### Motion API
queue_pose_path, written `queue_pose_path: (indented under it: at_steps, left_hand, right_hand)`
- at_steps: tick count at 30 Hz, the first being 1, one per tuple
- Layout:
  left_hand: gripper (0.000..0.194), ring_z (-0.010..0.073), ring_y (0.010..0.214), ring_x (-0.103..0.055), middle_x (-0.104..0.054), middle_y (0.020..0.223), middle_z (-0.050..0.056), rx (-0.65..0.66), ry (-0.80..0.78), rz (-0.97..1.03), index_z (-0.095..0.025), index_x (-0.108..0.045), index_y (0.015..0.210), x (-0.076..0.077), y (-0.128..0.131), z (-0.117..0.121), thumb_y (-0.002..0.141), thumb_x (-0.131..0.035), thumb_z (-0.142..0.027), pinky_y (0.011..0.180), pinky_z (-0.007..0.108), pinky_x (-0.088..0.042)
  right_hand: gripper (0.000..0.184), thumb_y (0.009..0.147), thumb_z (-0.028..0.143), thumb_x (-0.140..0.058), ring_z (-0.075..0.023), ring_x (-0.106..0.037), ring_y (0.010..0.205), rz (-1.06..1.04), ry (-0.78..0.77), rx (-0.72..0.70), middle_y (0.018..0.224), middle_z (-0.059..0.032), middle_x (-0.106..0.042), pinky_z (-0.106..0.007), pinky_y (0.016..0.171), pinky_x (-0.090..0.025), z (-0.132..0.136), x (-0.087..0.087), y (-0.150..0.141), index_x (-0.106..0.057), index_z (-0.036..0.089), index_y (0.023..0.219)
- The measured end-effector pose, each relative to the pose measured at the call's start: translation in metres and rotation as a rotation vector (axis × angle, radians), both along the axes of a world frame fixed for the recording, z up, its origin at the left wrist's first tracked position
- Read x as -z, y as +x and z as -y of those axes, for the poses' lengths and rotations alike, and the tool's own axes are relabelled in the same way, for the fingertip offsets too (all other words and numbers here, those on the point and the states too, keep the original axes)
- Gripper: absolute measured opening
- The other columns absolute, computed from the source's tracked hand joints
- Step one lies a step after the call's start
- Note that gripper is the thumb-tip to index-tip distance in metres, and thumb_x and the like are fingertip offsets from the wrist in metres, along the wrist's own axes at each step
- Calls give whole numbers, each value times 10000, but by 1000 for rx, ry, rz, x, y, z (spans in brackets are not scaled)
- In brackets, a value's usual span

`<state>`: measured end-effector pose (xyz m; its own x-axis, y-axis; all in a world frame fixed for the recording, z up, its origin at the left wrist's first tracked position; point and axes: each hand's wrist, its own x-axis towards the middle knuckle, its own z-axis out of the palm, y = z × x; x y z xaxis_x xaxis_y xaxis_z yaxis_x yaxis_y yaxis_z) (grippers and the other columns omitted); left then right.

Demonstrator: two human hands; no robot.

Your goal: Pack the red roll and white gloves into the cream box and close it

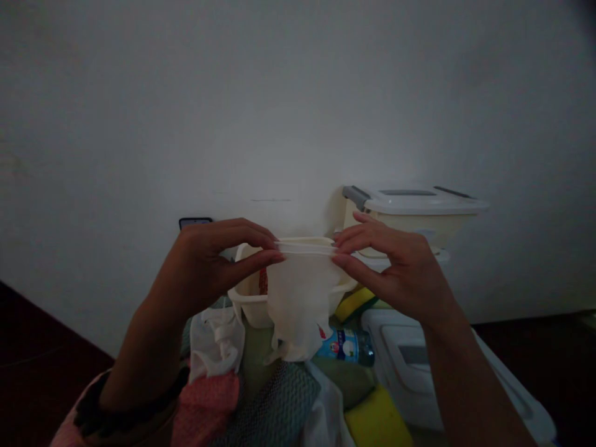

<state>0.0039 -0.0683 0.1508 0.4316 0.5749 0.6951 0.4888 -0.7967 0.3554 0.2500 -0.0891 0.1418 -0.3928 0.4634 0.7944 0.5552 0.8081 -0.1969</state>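
My left hand (212,267) pinches the left end of the cuff of a thin white disposable glove (300,301). The opposite end of that cuff is between the thumb and fingers of my right hand (395,264). Stretched flat between both hands, the glove hangs straight down, its lower end bunched. Behind it is a white basin (251,303), partly covered, with something red inside. A clear bottle with a blue label (342,344) lies just right of the glove's lower end. Below my left hand lies a crumpled white item (218,338).
Pink cloth (207,403), grey-green cloth (279,403) and a yellow sponge (379,419) lie in front. Another yellow-green sponge (356,304) is by the basin. A lidded storage box (419,205) stands right, a white lid (410,354) nearer. A phone (195,221) leans against the wall (279,112).
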Motion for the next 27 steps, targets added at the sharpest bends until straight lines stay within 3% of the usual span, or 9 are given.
queue_pose_path:
  at_steps: [4,7,15,27]
  left_hand:
    - [68,126,767,-676,-731,844,-19,-7,-31,-3,-226,-688,790,0,0,2,766,-707,-286,722,197,-505]
    - [78,122,758,-674,-728,835,-21,-14,-39,-14,-224,-677,783,-1,0,3,768,-705,-295,715,192,-503]
    - [76,132,753,-674,-729,842,-16,-24,-22,9,-231,-675,777,-1,0,2,759,-712,-294,725,202,-505]
    - [45,99,738,-672,-739,830,-38,-64,70,55,-237,-686,775,-3,4,6,762,-722,-262,725,175,-501]
  right_hand:
    - [74,843,254,-619,-138,-663,721,-8,-51,3,742,15,-695,-336,878,-509,2,-1,0,-616,214,780]
    - [109,840,269,-620,-133,-635,702,-17,-94,-4,732,-6,-668,-267,697,-504,2,-1,0,-604,196,761]
    - [81,814,258,-653,-145,-641,743,-24,-75,-44,780,-20,-690,-297,740,-505,1,-1,1,-621,205,761]
    - [85,795,277,-685,-133,-653,708,-116,-73,33,749,0,-704,-257,665,-503,-1,1,4,-642,208,772]
